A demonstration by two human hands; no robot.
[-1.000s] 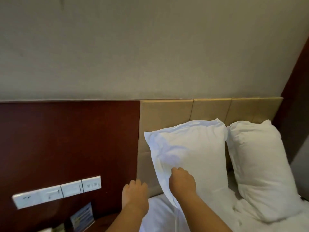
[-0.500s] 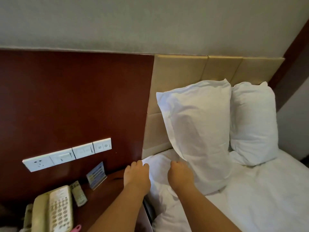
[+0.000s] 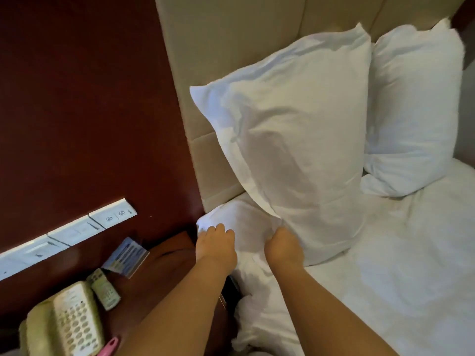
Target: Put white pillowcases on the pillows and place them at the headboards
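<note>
The near pillow (image 3: pixel 295 140) is inside a white pillowcase, which is filled out through the middle and lies slack and flat along its upper left edge. It stands tilted on its lower end on the bed (image 3: pixel 398 253), with its top leaning against the beige padded headboard (image 3: pixel 231 42). The cloth is creased, with soft grey shadows down its face.

The far pillow (image 3: pixel 413 106), also in white, stands just beside it on the right. The two touch along their sides, and it too leans on the headboard.

The right hand (image 3: pixel 282 249) has its fingers curled into the lower left corner of the near pillow, where the cloth bunches at the knuckles. The left hand (image 3: pixel 214 249) sits at the corner of the bed with its fingers bent down into the white bedding. Its fingertips are hidden, so I cannot tell whether they pinch the cloth or only press on it.

To the left, a dark wooden worktop (image 3: pixel 164 273) carries a cream push-button phone (image 3: pixel 66 322), a small remote (image 3: pixel 105 289) and a standing card (image 3: pixel 126 255) with blue and yellow print too blurred to read. A pink object (image 3: pixel 109 346) shows at the bottom edge. On the red-brown wall panel (image 3: pixel 84 98) runs a white switch strip (image 3: pixel 69 232) with two small round symbols, which are not legible.
</note>
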